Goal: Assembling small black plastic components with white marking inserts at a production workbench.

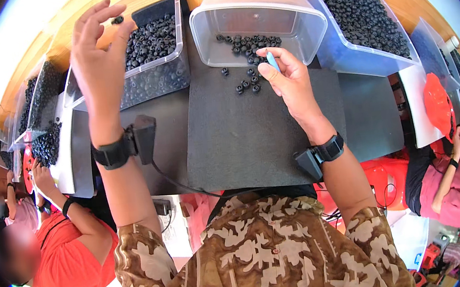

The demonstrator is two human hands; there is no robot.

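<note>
Patterned shirt [264, 247] faces the middle tub [295, 29]; left of it, the left hand [96, 54] pinches a black piece [118, 20]; beside its rim, the right hand [293, 84] grips a blue item [272, 59].

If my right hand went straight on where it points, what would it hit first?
Your right hand would probably meet the black beads in the clear tub; depth is unclear, so its rim might come first.

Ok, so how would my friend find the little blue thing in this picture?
Find the big dark board in the middle, then the person's right hand above its far end. Pinched in that hand is a small, slim thing. Its light blue colour sets it apart from the round black beads nearby.
</note>
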